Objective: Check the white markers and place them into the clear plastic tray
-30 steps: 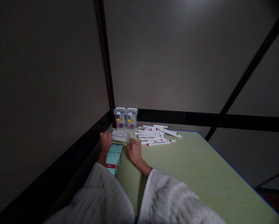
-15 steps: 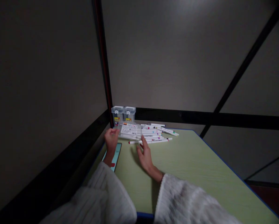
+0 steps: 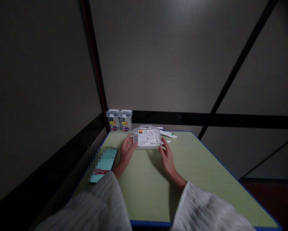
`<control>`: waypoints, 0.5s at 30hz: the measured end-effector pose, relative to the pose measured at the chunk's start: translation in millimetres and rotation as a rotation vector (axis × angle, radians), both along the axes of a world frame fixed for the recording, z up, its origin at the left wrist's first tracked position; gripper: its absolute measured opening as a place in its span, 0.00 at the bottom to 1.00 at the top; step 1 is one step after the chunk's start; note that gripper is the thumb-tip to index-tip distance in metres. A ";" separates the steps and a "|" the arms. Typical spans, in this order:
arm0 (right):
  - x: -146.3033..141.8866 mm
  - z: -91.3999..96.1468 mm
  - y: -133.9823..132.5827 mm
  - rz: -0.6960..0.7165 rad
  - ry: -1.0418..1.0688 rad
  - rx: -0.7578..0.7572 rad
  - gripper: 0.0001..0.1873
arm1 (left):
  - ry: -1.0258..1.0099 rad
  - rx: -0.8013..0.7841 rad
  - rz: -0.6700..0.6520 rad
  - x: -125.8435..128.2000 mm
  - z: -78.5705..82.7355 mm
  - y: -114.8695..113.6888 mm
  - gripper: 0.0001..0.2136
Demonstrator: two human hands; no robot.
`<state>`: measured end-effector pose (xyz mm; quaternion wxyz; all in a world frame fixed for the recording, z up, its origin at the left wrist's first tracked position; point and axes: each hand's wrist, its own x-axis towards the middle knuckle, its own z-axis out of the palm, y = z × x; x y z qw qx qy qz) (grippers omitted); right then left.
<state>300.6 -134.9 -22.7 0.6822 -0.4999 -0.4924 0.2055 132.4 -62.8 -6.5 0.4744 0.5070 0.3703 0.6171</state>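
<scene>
A clear plastic case (image 3: 147, 138) with a white printed label is raised above the table, its label side facing me. My left hand (image 3: 127, 150) grips the case's left edge, thumb in front. At the right edge, my right hand (image 3: 166, 156) holds the case between thumb and fingers. Behind the case lie several white marker pens (image 3: 169, 134), mostly hidden by it. What is inside the case cannot be made out.
Two clear lidded boxes (image 3: 114, 123) with yellow labels stand together at the table's back left corner. A phone (image 3: 105, 163) with a lit screen lies at the left edge. The pale green table (image 3: 201, 179) has a blue rim, and walls rise behind and to the left.
The case has moved right and tilted up, so its label faces me more. My left hand has shifted right, and my right hand has closed on the case. The view has turned slightly.
</scene>
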 end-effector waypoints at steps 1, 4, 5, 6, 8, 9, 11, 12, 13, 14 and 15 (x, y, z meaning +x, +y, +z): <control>6.7 1.3 -0.8 -0.008 -0.007 -0.017 0.28 | -0.020 -0.017 -0.073 3.2 -2.0 -2.3 0.33; 24.4 2.8 -2.1 -0.007 -0.023 -0.069 0.29 | -0.044 -0.049 -0.201 10.1 -7.7 -8.1 0.38; 28.8 2.5 -1.7 -0.006 -0.024 -0.080 0.29 | -0.033 -0.055 -0.233 11.6 -9.3 -9.8 0.39; 32.3 1.9 -1.0 0.002 -0.021 -0.085 0.29 | -0.021 -0.056 -0.266 12.7 -10.9 -11.3 0.40; 36.3 0.8 1.2 0.028 0.009 -0.070 0.30 | 0.005 -0.054 -0.322 14.2 -14.2 -14.0 0.41; 37.0 0.8 2.2 0.039 0.026 -0.056 0.30 | 0.023 -0.054 -0.338 14.6 -16.1 -15.1 0.40; 37.0 2.1 3.2 0.060 0.036 -0.046 0.29 | 0.051 -0.049 -0.374 15.0 -20.4 -16.6 0.40; 36.4 3.4 3.0 0.067 0.039 -0.049 0.29 | 0.054 -0.050 -0.372 15.0 -22.9 -16.8 0.41; 35.7 5.0 2.3 0.069 0.041 -0.050 0.28 | 0.064 -0.057 -0.384 14.9 -25.5 -16.8 0.42; 35.0 6.7 1.3 0.070 0.040 -0.046 0.27 | 0.064 -0.062 -0.393 14.6 -28.1 -16.5 0.43; 34.4 8.1 0.0 0.076 0.039 -0.043 0.26 | 0.058 -0.064 -0.406 14.2 -30.7 -16.1 0.44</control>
